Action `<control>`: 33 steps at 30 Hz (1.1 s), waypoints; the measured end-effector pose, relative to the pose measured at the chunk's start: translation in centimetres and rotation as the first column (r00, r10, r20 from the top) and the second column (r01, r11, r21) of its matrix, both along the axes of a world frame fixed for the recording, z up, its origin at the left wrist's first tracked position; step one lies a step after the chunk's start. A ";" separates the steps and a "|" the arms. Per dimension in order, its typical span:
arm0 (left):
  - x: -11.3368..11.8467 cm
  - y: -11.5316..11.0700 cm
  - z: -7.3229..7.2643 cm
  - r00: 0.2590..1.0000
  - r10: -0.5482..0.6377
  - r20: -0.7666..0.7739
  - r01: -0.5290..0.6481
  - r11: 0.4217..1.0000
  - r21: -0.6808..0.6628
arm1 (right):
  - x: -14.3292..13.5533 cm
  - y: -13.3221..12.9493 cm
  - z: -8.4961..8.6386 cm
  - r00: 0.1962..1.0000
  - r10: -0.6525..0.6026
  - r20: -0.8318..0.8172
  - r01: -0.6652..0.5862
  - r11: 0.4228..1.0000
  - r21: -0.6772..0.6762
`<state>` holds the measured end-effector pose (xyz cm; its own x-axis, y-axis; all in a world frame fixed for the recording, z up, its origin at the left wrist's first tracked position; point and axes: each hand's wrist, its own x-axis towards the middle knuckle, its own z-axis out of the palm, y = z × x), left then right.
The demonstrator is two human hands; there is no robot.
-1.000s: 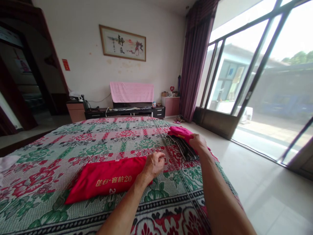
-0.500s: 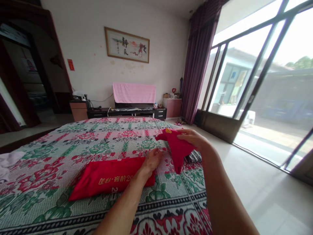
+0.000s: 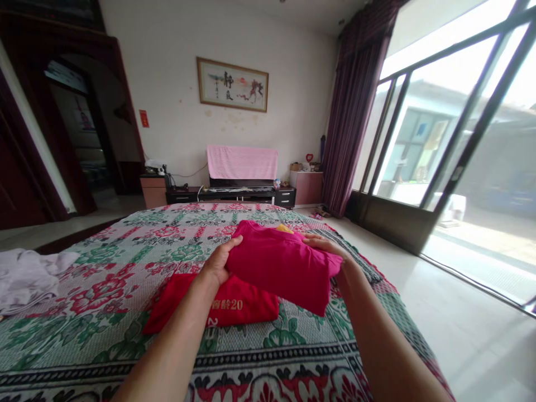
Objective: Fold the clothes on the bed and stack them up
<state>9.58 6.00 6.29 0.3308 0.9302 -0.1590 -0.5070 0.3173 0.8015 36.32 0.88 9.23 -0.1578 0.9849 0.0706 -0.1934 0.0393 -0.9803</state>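
Note:
Between my two hands hangs a folded magenta garment (image 3: 278,265), raised above the bed, with a small yellow patch showing at its top edge. My left hand (image 3: 221,259) grips its left side, thumb on top. At the right end my right hand (image 3: 330,248) holds it, fingers over the upper edge. Below and partly behind it, a folded red cloth (image 3: 247,307) with gold lettering lies flat on the bed. My left forearm and the magenta garment cover part of that red cloth.
A patterned bedspread (image 3: 167,254) in green, pink and red covers the bed. Pale crumpled clothing (image 3: 29,279) lies at the left edge, and a dark patterned cloth (image 3: 368,271) at the right. Beyond are a low cabinet (image 3: 285,197) and sliding glass doors (image 3: 419,145).
My left hand has left the red cloth and taken the magenta garment's left side. The garment, earlier bunched in my right hand, is now spread wide between both hands. The view has turned left.

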 end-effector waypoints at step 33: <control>-8.1 -1.1 4.4 0.985 0.136 -0.104 -0.142 0.989 -0.051 | -5.6 3.1 -1.3 0.908 -0.195 -0.370 0.193 0.980 -0.041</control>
<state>1.50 4.85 10.69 0.1785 0.9544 -0.2394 -0.4679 0.2964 0.8326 30.74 3.96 7.93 0.0734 0.9938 0.0838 -0.5317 0.1101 -0.8397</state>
